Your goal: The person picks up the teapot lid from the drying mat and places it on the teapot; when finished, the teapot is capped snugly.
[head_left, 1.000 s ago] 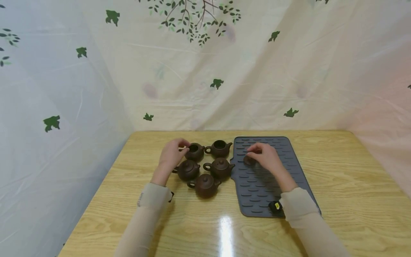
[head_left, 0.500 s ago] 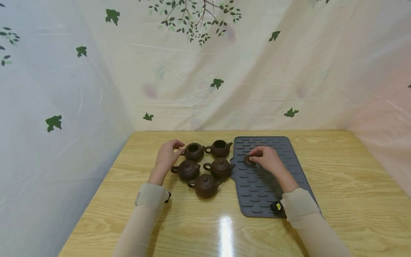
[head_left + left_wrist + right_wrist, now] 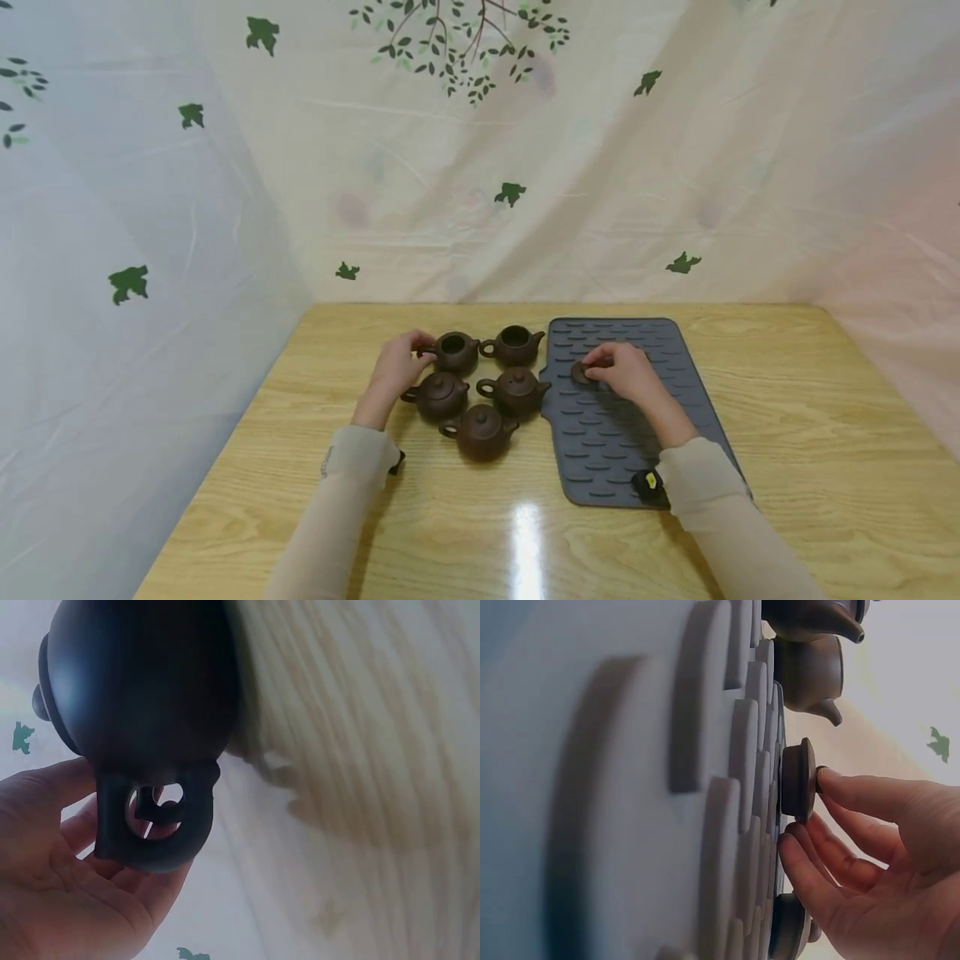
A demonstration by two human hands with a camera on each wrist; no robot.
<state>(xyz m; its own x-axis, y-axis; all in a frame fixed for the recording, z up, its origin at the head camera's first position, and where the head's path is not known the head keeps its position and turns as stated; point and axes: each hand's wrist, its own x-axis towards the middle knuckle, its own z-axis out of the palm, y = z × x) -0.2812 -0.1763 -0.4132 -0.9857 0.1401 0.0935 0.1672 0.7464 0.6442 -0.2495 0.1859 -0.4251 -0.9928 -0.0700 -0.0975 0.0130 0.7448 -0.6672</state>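
Note:
Near the back left, my left hand (image 3: 396,365) pinches the handle of a dark brown lidless teapot (image 3: 456,353) standing on the table. In the left wrist view a nearer lidded teapot (image 3: 150,682) hides part of that grip. My right hand (image 3: 624,368) holds a small round teapot lid (image 3: 580,372) by its knob, low over the grey ridged mat (image 3: 600,433). The right wrist view shows thumb and fingers around this lid's knob. Below that hand lies a second lid (image 3: 789,926) on the mat, hidden from the head view.
Another lidless teapot (image 3: 516,345) stands at the back beside the mat. Lidded teapots stand in front: one at left (image 3: 441,397), one at right (image 3: 519,392) and one nearest (image 3: 482,433). A leaf-printed curtain (image 3: 480,242) hangs behind the wooden table (image 3: 450,533).
My left hand first moved left off the lidless teapot's opening, then came to its handle. My right hand lowered slightly and now pinches the lid, which has stayed nearly in place.

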